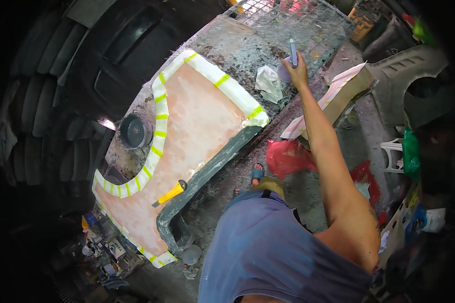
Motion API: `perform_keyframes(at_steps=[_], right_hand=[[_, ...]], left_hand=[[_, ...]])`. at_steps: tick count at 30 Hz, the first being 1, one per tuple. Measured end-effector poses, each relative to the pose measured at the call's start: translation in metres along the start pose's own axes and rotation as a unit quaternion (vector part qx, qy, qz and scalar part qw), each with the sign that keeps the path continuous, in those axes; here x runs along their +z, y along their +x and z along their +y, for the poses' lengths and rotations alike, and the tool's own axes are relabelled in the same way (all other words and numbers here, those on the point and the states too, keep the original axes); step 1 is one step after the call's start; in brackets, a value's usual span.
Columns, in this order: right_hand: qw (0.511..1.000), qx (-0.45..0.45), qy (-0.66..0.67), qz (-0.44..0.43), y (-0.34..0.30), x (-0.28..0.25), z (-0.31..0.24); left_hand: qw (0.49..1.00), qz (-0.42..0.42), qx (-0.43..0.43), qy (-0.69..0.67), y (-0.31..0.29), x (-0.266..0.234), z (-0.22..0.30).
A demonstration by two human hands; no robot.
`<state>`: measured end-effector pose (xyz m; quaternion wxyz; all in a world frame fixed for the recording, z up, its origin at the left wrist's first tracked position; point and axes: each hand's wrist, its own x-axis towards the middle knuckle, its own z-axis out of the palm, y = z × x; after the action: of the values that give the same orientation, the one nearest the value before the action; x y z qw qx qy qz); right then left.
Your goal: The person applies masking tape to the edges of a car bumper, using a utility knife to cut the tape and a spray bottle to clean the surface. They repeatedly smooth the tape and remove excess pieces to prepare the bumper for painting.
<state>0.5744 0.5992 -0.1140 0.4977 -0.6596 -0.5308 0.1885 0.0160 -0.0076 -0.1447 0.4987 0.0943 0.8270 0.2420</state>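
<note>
My right arm stretches up to the far part of the worktable, where my right hand (299,72) is closed round a small lilac round container (285,70). From it rises a pale blue-grey stick-like handle (292,46); its lower end is hidden by my fingers. A crumpled white sheet (269,84) lies just left of the hand. Nearer on the table rests a large curved panel (199,106), pinkish with sanded patches, its edges lined with white strips and yellow-green tape. A yellow utility knife (171,193) lies on the panel's lower part. My left hand is out of view.
A dark round tub (135,132) stands in the panel's curved cut-out. Right of the worktable (227,38) are a masked strip-shaped part (333,98), red plastic (289,157) on the floor and a grey fender (409,76). Clutter (111,247) lies at the lower left.
</note>
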Motion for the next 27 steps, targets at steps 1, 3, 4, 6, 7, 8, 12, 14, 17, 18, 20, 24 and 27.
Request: perform_keyframes(at_steps=[1, 3, 4, 6, 7, 8, 12, 14, 17, 18, 20, 24, 27], right_hand=[[1.0, 0.023, -0.004, -0.011, -0.001, -0.004, 0.003], [1.0, 0.011, -0.019, -0.017, -0.007, -0.011, 0.007], [0.999, 0.024, -0.031, -0.025, -0.01, -0.014, 0.008], [0.998, 0.037, -0.03, -0.035, -0.023, -0.025, 0.014], [0.998, 0.039, -0.034, -0.043, -0.03, -0.029, 0.018], [0.998, 0.051, -0.01, -0.045, -0.036, -0.032, 0.023], [0.995, 0.067, -0.004, -0.079, -0.061, -0.053, 0.064], [0.991, 0.089, 0.098, -0.001, -0.079, -0.045, 0.078], [0.963, 0.192, 0.186, 0.032, -0.147, -0.051, 0.065], [0.966, 0.158, 0.205, 0.017, -0.181, -0.051, 0.049], [0.968, 0.117, 0.22, -0.037, -0.249, -0.049, 0.0], [0.934, 0.037, 0.192, -0.298, -0.353, -0.032, -0.134], [0.816, -0.138, 0.143, -0.543, -0.377, -0.009, -0.227]], left_hand=[[1.0, -0.013, -0.013, 0.004, 0.001, 0.01, -0.016], [0.999, -0.032, -0.035, 0.012, 0.002, 0.025, -0.049], [0.998, -0.042, -0.043, 0.017, 0.002, 0.032, -0.067], [0.997, -0.056, -0.052, 0.025, 0.005, 0.042, -0.099], [0.996, -0.063, -0.052, 0.03, 0.005, 0.045, -0.114], [0.996, -0.068, -0.05, 0.034, 0.006, 0.046, -0.128], [0.989, -0.084, 0.04, 0.118, -0.003, 0.04, -0.161], [0.995, -0.061, -0.034, 0.066, -0.025, 0.034, -0.171], [0.991, -0.005, -0.096, -0.093, -0.039, 0.049, -0.169], [0.988, 0.008, -0.117, -0.101, -0.041, 0.053, -0.168], [0.986, 0.011, -0.133, -0.102, -0.047, 0.057, -0.173], [0.981, 0.021, -0.133, -0.138, -0.061, 0.07, -0.205], [0.984, 0.046, -0.107, -0.138, -0.071, 0.075, -0.226]])
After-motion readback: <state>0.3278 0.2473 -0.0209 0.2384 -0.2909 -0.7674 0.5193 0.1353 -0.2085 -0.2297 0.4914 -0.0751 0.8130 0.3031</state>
